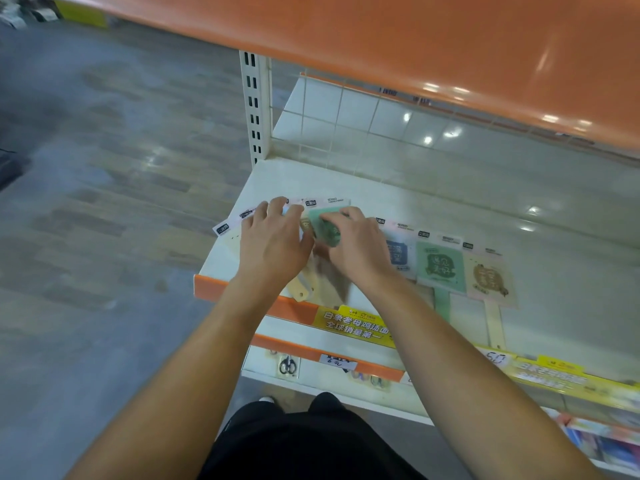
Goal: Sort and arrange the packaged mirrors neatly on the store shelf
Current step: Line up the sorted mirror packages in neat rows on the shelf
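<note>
**A:** How far along does the sorting look to you?

**B:** Partly done, I'd judge. To the right, three packaged mirrors lie flat in a row on the white shelf (450,209): a blue mirror (398,254), a green mirror (440,268) and a cream mirror (490,277), side by side with header cards pointing to the back and handles toward the orange front edge (207,289).

**A:** And what's left?

**B:** The loose bunch at the left end. Several packs overlap there, their white header cards (242,216) fanned out unevenly, and a cream handle (301,289) sticks out at an angle near the edge. These need squaring up or laying out like the row.

**A:** Where are the hands?

**B:** Both are over that bunch. The left hand (273,244) lies on top of the fanned packs, fingers spread and fairly straight, pressing rather than gripping. The right hand (360,247) is just beside it, fingers curled over a green pack (323,221) that pokes out between the two hands; it seems to be gripping it, though the blur makes the pinch hard to confirm.

**A:** So the pack is between them?

**B:** Yes, touching both, at the top of the pile.
</note>
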A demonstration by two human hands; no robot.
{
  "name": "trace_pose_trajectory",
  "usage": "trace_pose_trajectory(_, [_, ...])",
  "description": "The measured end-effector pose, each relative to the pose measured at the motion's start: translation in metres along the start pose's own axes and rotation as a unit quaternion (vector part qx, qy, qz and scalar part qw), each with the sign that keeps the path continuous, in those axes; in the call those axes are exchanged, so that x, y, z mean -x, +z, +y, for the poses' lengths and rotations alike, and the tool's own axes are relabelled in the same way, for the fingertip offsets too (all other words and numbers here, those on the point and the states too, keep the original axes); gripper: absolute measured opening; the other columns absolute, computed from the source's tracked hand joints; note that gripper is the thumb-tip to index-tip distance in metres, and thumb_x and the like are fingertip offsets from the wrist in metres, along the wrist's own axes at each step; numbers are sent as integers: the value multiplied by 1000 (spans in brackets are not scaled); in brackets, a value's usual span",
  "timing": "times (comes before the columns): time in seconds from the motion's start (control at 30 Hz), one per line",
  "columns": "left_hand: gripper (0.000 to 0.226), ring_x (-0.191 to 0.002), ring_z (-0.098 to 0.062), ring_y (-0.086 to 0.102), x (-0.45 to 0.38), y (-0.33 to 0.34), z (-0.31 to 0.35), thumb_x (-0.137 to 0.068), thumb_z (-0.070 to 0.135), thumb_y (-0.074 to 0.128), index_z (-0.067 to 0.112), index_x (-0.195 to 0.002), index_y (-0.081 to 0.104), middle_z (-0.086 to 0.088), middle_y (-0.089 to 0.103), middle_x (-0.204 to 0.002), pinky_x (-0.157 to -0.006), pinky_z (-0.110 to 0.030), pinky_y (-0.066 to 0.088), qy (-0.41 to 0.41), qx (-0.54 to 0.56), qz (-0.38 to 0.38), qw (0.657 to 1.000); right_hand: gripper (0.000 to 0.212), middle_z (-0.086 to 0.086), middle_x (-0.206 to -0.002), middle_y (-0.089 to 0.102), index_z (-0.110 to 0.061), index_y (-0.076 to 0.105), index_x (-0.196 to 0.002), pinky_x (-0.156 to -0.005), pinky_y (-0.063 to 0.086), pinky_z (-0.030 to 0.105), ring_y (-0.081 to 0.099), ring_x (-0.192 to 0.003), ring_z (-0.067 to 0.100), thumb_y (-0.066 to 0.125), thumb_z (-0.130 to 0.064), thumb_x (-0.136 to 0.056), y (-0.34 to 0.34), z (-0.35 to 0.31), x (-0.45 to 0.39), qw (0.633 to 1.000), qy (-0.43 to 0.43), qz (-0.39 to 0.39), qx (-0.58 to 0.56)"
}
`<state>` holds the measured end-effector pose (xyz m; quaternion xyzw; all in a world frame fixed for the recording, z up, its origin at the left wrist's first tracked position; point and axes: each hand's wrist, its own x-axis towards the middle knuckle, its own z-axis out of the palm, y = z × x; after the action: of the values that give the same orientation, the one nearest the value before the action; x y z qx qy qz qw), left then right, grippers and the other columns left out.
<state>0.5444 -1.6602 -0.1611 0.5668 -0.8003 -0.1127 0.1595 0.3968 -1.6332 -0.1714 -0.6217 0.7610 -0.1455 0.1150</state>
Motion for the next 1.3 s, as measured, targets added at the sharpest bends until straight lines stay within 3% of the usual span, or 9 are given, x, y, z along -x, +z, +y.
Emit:
trace_pose_trajectory(0.13, [45, -133, -28, 36, -6, -4, 4, -91, 36, 51, 21, -133, 50, -6, 43, -142, -102, -44, 30, 5, 16, 1, 1000, 54, -4, -131, 53, -32, 60, -129, -97, 43, 39, 51, -109, 32, 75, -43, -78, -8, -3, 0, 998, 15, 54, -20])
trace_pose_trajectory(0.37, [45, -137, -23, 31, -14, -2, 24, -93, 39, 49, 23, -135, 46, -2, 38, -147, -107, -42, 26, 51, 0, -33, 998, 49, -2, -134, 48, -29, 58, -127, -96, 42, 39, 49, -109, 35, 62, -46, -82, -36, 8, 12, 993, 75, 93, 14])
trace_pose_trajectory(0.57, [48, -140, -28, 26, -15, 5, 57, -95, 40, 46, 24, -140, 41, -4, 33, -151, -108, -47, 26, 124, -1, -71, 990, 52, -2, -137, 47, -30, 58, -129, -98, 40, 39, 47, -113, 37, 64, -45, -80, -55, 34, 37, 979, 167, 119, 15])
trace_pose_trajectory(0.93, [48, -137, -26, 31, 6, 34, 135, -92, 38, 47, 24, -138, 43, -1, 37, -147, -106, -42, 28, 238, 21, -117, 964, 50, -5, -133, 49, -32, 59, -125, -96, 41, 41, 47, -113, 34, 66, -48, -78, -76, 89, 99, 942, 291, 165, 21])
trace_pose_trajectory(1.3, [46, -137, -28, 32, 20, 50, 194, -94, 35, 47, 22, -138, 44, -4, 37, -149, -106, -41, 28, 225, 9, -119, 967, 50, -2, -134, 46, -30, 56, -127, -93, 38, 39, 44, -114, 34, 64, -45, -80, -99, 148, 110, 942, 300, 149, 12])
